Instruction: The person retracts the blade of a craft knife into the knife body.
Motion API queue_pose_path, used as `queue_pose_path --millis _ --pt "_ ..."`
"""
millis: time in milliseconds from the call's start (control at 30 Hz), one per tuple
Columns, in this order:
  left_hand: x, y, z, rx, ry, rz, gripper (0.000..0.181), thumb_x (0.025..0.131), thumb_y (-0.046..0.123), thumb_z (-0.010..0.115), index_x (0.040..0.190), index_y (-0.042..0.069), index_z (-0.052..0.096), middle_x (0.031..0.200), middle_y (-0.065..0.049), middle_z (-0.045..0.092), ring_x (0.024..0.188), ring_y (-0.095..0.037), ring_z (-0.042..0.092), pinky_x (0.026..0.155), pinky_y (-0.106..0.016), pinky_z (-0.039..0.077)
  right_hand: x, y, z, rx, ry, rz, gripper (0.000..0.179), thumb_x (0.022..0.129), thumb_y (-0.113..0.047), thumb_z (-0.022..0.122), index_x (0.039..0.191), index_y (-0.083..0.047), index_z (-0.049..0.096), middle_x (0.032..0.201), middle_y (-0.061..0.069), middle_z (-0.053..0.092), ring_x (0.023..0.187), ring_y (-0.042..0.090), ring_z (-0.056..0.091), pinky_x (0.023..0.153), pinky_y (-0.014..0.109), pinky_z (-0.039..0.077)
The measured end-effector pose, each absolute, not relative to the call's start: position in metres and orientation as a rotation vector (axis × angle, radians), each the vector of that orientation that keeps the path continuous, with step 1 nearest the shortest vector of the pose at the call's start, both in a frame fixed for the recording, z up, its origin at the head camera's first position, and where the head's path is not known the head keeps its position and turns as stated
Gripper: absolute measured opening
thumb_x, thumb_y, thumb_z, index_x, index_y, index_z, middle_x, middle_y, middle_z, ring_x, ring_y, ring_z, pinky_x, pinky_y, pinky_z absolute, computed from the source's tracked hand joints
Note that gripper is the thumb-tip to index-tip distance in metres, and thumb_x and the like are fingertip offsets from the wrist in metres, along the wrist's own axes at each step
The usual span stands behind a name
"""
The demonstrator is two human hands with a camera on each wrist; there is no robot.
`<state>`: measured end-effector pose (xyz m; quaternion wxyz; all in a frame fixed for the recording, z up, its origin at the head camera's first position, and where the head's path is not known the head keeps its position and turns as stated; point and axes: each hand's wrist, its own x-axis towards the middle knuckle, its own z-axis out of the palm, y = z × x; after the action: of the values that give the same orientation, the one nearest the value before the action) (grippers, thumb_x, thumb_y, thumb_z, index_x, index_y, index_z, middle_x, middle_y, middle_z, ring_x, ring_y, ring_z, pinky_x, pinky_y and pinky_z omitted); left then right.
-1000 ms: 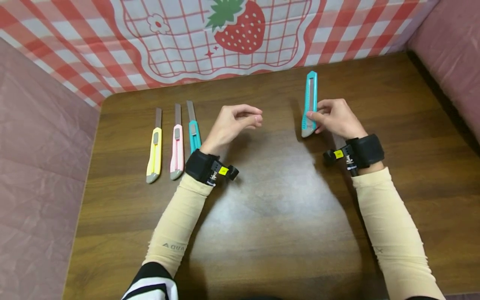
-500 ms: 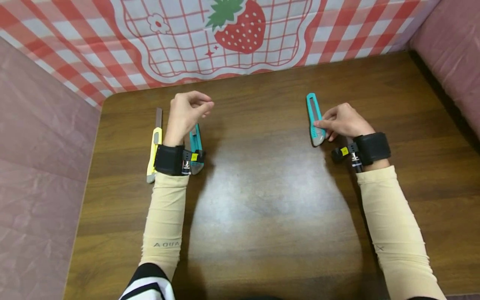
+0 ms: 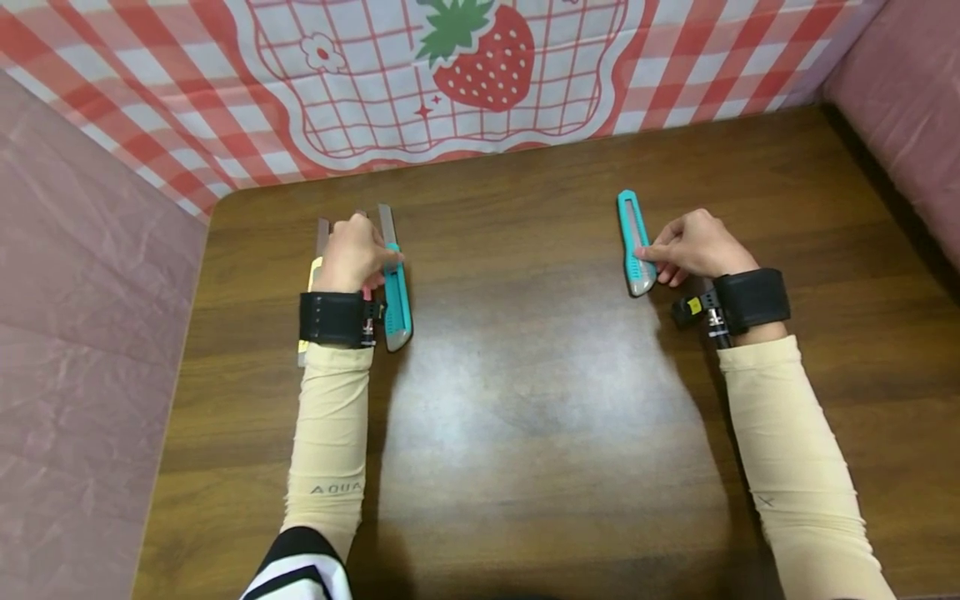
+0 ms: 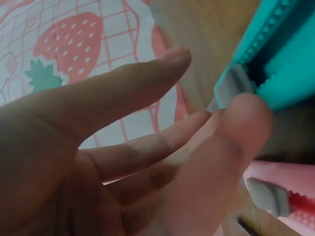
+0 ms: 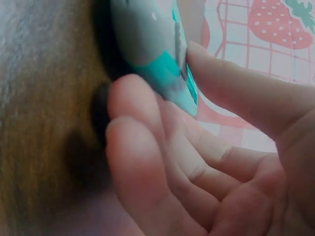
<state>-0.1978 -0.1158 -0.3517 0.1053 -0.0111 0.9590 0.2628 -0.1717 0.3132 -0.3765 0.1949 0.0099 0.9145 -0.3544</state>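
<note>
My left hand (image 3: 352, 257) reaches over the left-hand row of box cutters. Its fingertips are at the slider of a teal box cutter (image 3: 399, 308), whose blade is extended; in the left wrist view the thumb stands apart from it. Beside that lies a pink box cutter (image 4: 295, 173), mostly hidden by the hand in the head view. A yellow box cutter (image 3: 316, 268) lies partly covered by the hand and wrist. At the right, my right hand (image 3: 697, 243) pinches the lower part of another teal box cutter (image 3: 632, 229), with no blade sticking out of its tip.
Everything lies on a brown wooden table (image 3: 510, 433). Behind its far edge hangs a red-and-white checked cloth (image 3: 555, 75) with a strawberry print. Pink fabric (image 3: 82, 333) hangs at the left and more rises at the right.
My left hand has moved left and down over the box cutters. The right hand has brought its teal box cutter down and nearer, turning its tip slightly left.
</note>
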Motion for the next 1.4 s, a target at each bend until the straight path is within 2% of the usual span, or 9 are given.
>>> queue_pose_path --millis 300,433,500,633,733,900,1000,1233,1400 --pt "-0.201 -0.112 -0.356 -0.154 2.791 0.662 0.032 0.080 0.028 0.074 0.081 -0.002 0.060 0.057 -0.017 0.065 0.047 -0.024 0.062 0.031 -0.024 0.047 -0.167 0.313 -0.365 0.022 2.683 -0.958 0.052 0.091 -0.046 0.054 0.093 0.006 0.063 0.067 0.014 0.063 0.057 0.027 0.060 0.047 0.032 0.054" --pt "-0.203 -0.112 -0.358 -0.136 2.826 0.581 0.038 0.078 0.031 0.075 0.085 -0.002 0.058 0.053 -0.013 0.062 0.043 -0.021 0.060 0.052 -0.034 0.056 -0.166 0.311 -0.362 0.013 2.711 -0.952 0.054 0.092 -0.047 0.051 0.093 0.005 0.063 0.068 0.015 0.063 0.057 0.026 0.059 0.047 0.032 0.053" --pt "-0.204 -0.112 -0.359 -0.126 2.838 0.552 0.038 0.077 0.031 0.076 0.084 -0.002 0.058 0.050 -0.010 0.059 0.042 -0.019 0.059 0.063 -0.040 0.057 -0.166 0.310 -0.361 0.011 2.723 -0.954 0.053 0.092 -0.047 0.050 0.093 0.005 0.063 0.068 0.015 0.063 0.057 0.026 0.059 0.047 0.033 0.053" --pt "-0.205 -0.113 -0.362 -0.119 2.838 0.543 0.036 0.077 0.032 0.075 0.076 0.001 0.058 0.047 -0.010 0.059 0.042 -0.019 0.059 0.071 -0.043 0.056 -0.165 0.308 -0.360 -0.005 2.735 -0.965 0.050 0.093 -0.045 0.051 0.094 0.004 0.063 0.068 0.015 0.063 0.056 0.025 0.059 0.046 0.032 0.053" --pt "-0.205 -0.113 -0.363 -0.106 2.844 0.543 0.036 0.077 0.034 0.074 0.072 0.003 0.056 0.049 -0.011 0.061 0.042 -0.019 0.059 0.065 -0.040 0.056 -0.166 0.306 -0.360 -0.018 2.743 -0.973 0.048 0.093 -0.043 0.051 0.093 0.004 0.063 0.068 0.015 0.063 0.056 0.024 0.059 0.045 0.030 0.053" --pt "-0.205 -0.111 -0.365 -0.089 2.827 0.568 0.036 0.077 0.034 0.073 0.068 0.003 0.058 0.050 -0.012 0.062 0.041 -0.019 0.059 0.044 -0.029 0.051 -0.165 0.303 -0.359 -0.016 2.761 -1.005 0.046 0.093 -0.041 0.052 0.093 0.004 0.063 0.068 0.015 0.063 0.056 0.024 0.059 0.044 0.029 0.054" --pt "-0.205 -0.109 -0.364 -0.093 2.799 0.603 0.035 0.076 0.034 0.074 0.067 0.003 0.060 0.050 -0.011 0.063 0.043 -0.019 0.060 0.037 -0.025 0.047 -0.164 0.300 -0.359 -0.018 2.771 -1.029 0.044 0.093 -0.039 0.052 0.092 0.004 0.063 0.068 0.015 0.063 0.056 0.024 0.060 0.043 0.029 0.054" --pt "-0.202 -0.099 -0.356 0.023 2.778 0.781 0.027 0.078 0.031 0.073 0.069 0.006 0.068 0.055 -0.008 0.064 0.046 -0.019 0.061 0.039 -0.023 0.048 -0.163 0.289 -0.357 -0.089 2.805 -1.071 0.040 0.094 -0.035 0.053 0.092 0.003 0.064 0.067 0.016 0.063 0.055 0.024 0.060 0.042 0.029 0.053" --pt "-0.195 -0.082 -0.342 0.292 2.722 0.967 0.023 0.082 0.029 0.071 0.077 0.008 0.064 0.065 -0.010 0.066 0.050 -0.020 0.062 0.044 -0.023 0.048 -0.160 0.270 -0.355 -0.225 2.826 -1.129 0.038 0.094 -0.036 0.053 0.089 0.000 0.064 0.066 0.016 0.062 0.053 0.025 0.059 0.039 0.023 0.049"
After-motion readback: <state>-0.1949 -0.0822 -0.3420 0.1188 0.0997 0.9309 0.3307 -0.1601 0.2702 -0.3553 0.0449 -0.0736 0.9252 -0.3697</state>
